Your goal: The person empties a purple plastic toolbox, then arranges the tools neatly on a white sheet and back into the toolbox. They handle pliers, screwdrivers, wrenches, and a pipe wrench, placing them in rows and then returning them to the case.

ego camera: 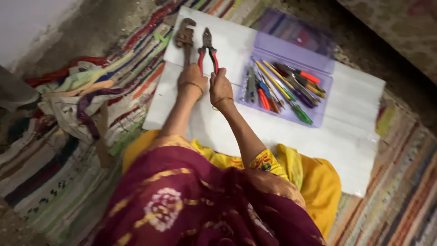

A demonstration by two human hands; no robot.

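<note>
On the white sheet left of the purple tool tray, the left hand grips a rusty pipe wrench, heavy and stiff; the right hand clasps red-handled pliers, best held by their grippy sleeves

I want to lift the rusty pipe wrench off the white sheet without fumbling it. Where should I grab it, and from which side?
Grip the pipe wrench by its long straight handle, coming from the near end, where the left hand already rests. The heavy jaw head points away, beside the red-handled pliers, so a hold a little up the shaft would likely balance better.
</note>
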